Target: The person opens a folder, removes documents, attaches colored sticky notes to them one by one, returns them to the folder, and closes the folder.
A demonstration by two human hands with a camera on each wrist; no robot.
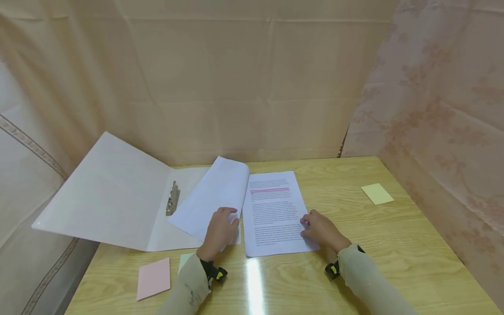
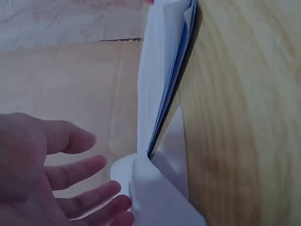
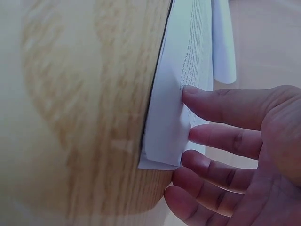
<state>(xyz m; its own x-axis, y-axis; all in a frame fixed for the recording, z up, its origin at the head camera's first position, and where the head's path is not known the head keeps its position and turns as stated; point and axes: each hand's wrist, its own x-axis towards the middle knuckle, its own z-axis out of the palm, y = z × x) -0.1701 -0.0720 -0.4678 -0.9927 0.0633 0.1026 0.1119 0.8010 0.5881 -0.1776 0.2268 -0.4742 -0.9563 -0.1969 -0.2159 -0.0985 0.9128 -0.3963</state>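
Observation:
A stack of printed paper [image 1: 275, 218] with a pink highlighted line lies on the table. My right hand [image 1: 323, 227] is at its right edge, thumb and fingertips touching the side of the sheets in the right wrist view. Left of the stack, a curled blank-faced sheet [image 1: 216, 188] overlaps the open white folder [image 1: 114, 192]. Over this sheet's lower part is my left hand [image 1: 220, 229], its fingers loosely spread and holding nothing in the left wrist view. A metal clip [image 1: 172, 199] sits along the folder's inner side.
Pink sticky notes [image 1: 154, 278] lie near the front left, beside a green sticky note [image 1: 184, 259] partly hidden by the left sleeve. Yellow sticky notes [image 1: 377, 194] are at the right of the wooden table [image 1: 409, 245]. A beige curtain [image 1: 236, 87] hangs behind.

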